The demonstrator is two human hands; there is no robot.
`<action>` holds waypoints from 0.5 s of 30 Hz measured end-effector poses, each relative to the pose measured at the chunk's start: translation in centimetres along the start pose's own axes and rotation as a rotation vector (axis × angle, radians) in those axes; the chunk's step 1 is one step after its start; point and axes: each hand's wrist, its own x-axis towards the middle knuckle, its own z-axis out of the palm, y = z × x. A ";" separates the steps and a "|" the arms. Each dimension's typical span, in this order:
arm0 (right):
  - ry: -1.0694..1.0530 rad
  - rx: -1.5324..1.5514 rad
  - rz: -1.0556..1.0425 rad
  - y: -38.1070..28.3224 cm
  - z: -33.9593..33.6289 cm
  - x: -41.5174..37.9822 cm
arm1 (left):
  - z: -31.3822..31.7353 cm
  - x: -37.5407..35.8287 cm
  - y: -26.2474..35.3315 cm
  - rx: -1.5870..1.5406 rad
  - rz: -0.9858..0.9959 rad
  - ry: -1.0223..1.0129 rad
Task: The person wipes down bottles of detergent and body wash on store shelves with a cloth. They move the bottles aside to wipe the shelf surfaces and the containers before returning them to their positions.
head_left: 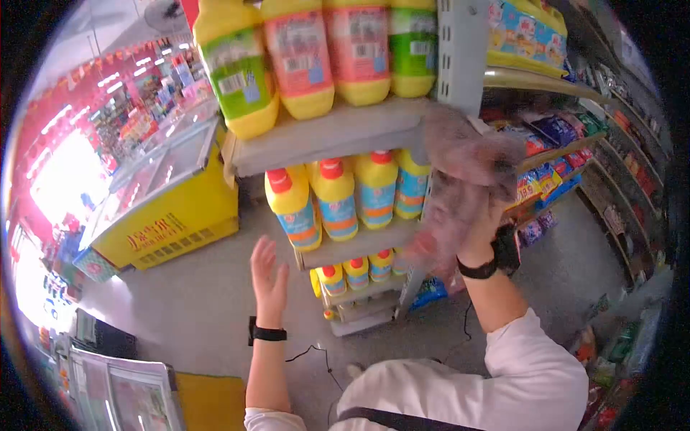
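A greyish-pink cloth (467, 169), smeared by motion, hangs from my right hand (480, 226) beside the shelf upright. The cloth covers most of that hand's fingers. My left hand (269, 276) is raised with its fingers stretched out and holds nothing, left of the lower shelves. Yellow bottles with green or pink labels (298, 57) stand on the top shelf (330, 133). Below them is a row of yellow bottles with red caps and blue labels (336, 201). Smaller bottles of the same colours (357, 273) fill a lower shelf.
A yellow chest freezer (180, 223) stands to the left across the aisle, and another glass-topped freezer (122, 391) is at the lower left. Shelves with packaged goods (553, 176) line the right. A thin black cable (316, 349) crosses in front of my body.
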 end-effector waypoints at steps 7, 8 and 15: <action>-0.071 -0.447 0.325 3.6 -6.0 -16.6 | 2.4 -6.8 -3.2 -0.009 -0.220 -0.087; -0.109 -0.590 0.301 4.4 -6.9 -18.5 | 2.6 -6.8 -3.3 0.006 -0.167 -0.092; -0.604 -1.119 -0.373 9.5 0.3 -14.5 | 4.1 -4.9 -2.3 0.253 0.071 -0.064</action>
